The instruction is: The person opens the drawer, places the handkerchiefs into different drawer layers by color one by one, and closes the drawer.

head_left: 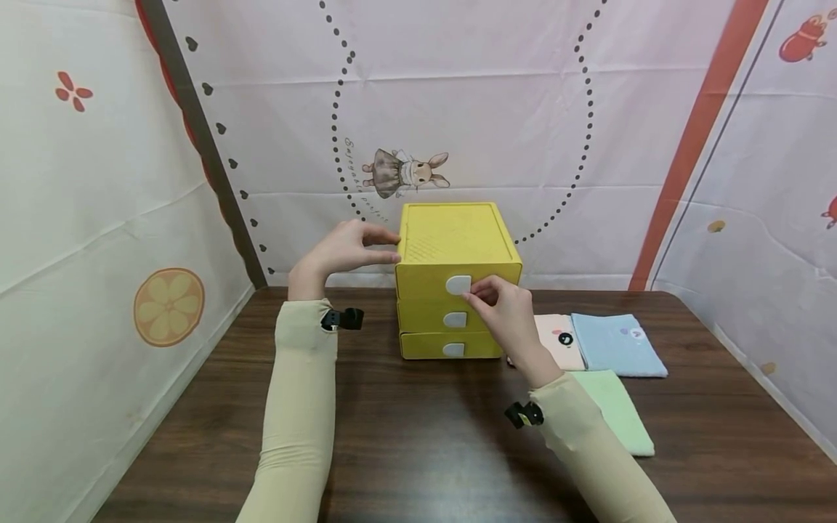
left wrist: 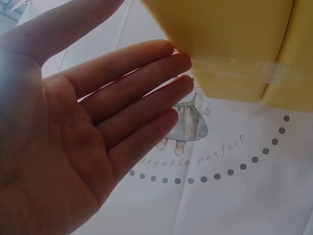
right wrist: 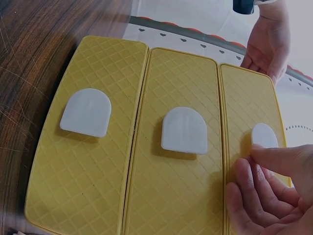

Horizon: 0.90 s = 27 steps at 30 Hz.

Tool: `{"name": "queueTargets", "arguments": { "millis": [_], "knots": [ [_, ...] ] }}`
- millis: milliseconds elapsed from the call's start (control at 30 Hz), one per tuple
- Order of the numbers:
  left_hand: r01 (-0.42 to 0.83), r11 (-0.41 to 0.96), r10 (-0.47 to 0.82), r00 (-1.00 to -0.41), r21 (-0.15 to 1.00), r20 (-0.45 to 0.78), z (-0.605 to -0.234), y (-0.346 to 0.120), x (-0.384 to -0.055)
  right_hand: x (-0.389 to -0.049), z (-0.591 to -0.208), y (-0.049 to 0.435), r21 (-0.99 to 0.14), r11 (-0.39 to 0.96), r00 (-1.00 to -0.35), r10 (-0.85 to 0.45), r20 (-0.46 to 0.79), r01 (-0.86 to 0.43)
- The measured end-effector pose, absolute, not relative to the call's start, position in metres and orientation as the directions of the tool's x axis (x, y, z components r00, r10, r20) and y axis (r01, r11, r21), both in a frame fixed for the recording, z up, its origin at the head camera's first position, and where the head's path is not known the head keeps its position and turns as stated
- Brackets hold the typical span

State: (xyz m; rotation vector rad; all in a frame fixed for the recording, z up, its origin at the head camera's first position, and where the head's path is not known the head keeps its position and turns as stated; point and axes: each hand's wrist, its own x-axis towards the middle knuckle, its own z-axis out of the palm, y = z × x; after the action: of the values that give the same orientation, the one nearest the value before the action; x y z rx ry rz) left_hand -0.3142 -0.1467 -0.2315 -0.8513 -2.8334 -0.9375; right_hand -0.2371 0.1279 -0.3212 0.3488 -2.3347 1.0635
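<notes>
A yellow cabinet (head_left: 458, 231) with three stacked drawers stands on the table, each drawer front bearing a white rounded handle. At the top drawer, my right hand (head_left: 508, 312) pinches the edge of the handle (head_left: 458, 285); the right wrist view shows the thumb against this handle (right wrist: 263, 134) with the other fingers curled beside it. All three drawers look pushed in. On the cabinet's left side, my left hand (head_left: 343, 248) touches the upper edge with its fingertips. Its fingers (left wrist: 132, 93) are straight in the left wrist view.
Right of the cabinet lie a pink cloth (head_left: 556, 341), a blue cloth (head_left: 617, 345) and a green cloth (head_left: 617, 410), folded flat. The pink one is partly behind my right hand. Printed fabric (head_left: 458, 109) hangs behind and along both sides of the brown wooden table (head_left: 405, 443).
</notes>
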Motion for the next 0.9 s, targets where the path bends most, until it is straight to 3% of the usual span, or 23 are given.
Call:
{"name": "queueTargets", "arguments": {
  "millis": [900],
  "knots": [
    [0.508,0.664,0.493,-0.849,0.549,0.19,-0.23,-0.146,-0.316,-0.223,-0.322,0.13,-0.599,0.661,-0.816,-0.034,0.577,-0.452]
  ]
}}
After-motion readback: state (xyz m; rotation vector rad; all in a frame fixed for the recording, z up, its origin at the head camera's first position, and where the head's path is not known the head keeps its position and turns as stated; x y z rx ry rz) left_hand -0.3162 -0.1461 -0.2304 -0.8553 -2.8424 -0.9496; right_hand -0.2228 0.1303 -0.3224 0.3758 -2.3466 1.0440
